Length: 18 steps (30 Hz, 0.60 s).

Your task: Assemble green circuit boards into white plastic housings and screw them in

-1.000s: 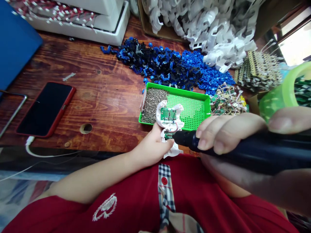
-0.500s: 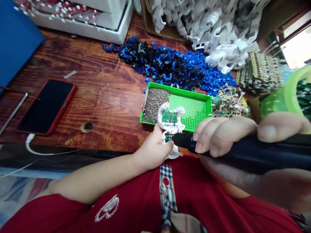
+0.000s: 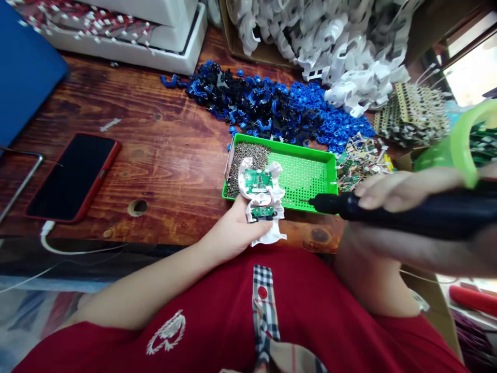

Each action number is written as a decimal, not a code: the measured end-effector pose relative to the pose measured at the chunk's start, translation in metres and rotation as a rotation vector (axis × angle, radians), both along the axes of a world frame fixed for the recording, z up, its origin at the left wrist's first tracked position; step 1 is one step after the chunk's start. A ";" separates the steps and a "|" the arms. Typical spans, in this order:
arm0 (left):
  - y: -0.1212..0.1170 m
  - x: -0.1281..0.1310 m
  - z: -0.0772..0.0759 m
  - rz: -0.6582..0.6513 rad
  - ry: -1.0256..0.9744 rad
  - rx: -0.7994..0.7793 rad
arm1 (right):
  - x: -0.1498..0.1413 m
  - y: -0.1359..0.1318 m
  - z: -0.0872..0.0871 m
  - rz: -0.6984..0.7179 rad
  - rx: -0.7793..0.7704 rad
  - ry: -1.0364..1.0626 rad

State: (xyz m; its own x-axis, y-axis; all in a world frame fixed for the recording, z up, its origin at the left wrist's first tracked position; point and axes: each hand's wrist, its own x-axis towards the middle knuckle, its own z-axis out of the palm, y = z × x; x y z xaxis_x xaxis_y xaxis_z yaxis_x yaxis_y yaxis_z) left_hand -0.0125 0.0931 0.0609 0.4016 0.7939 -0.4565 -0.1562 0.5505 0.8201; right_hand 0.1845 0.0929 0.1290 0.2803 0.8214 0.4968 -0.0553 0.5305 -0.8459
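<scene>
My left hand (image 3: 238, 225) is closed around a white plastic housing (image 3: 274, 233) at the table's front edge. Inside the housing sit a larger green circuit board (image 3: 258, 180) and a smaller green board (image 3: 263, 211), with thin wires between them. My right hand (image 3: 404, 191), blurred by motion, grips a black electric screwdriver (image 3: 407, 213). Its tip points left, apart from the housing, over the front side of a green tray (image 3: 330, 171). Small metal screws (image 3: 250, 150) fill the tray's left part, partly hidden behind the housing.
Blue and black plastic parts (image 3: 248, 101) are heaped behind the tray, with white housings (image 3: 349, 77) beyond. Small wired boards (image 3: 359, 160) and a yellow-green container (image 3: 446, 140) are at the right. A charging phone (image 3: 73, 176) lies left, near a table hole (image 3: 137, 207).
The screwdriver in my right hand has moved right, off the smaller board. My left hand and the housing have shifted slightly left and up, uncovering that board.
</scene>
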 end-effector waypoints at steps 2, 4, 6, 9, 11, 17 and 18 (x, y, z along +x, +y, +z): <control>0.000 -0.003 -0.003 0.037 -0.056 -0.037 | -0.004 0.018 -0.019 -0.043 0.144 0.043; 0.001 -0.004 -0.005 0.070 -0.099 -0.057 | -0.010 0.031 -0.037 -0.079 0.143 0.044; 0.001 -0.004 -0.006 0.089 -0.111 -0.060 | -0.014 0.037 -0.050 -0.107 0.131 0.006; 0.001 -0.003 -0.005 0.096 -0.105 -0.045 | -0.014 0.036 -0.059 -0.104 0.141 -0.028; 0.002 -0.002 -0.005 0.088 -0.093 -0.025 | -0.012 0.035 -0.061 -0.090 0.140 -0.024; 0.004 -0.001 -0.007 0.068 -0.065 0.042 | -0.011 0.033 -0.064 -0.053 0.169 0.001; 0.004 -0.001 -0.008 0.065 -0.063 0.050 | -0.012 0.033 -0.064 -0.046 0.171 0.001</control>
State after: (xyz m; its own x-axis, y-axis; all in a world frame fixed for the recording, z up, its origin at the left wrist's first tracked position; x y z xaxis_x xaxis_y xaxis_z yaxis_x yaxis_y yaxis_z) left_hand -0.0136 0.0966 0.0529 0.3751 0.8404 -0.3913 -0.2423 0.4963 0.8336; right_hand 0.1730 0.1255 0.0649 0.3163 0.7111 0.6279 -0.0278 0.6685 -0.7432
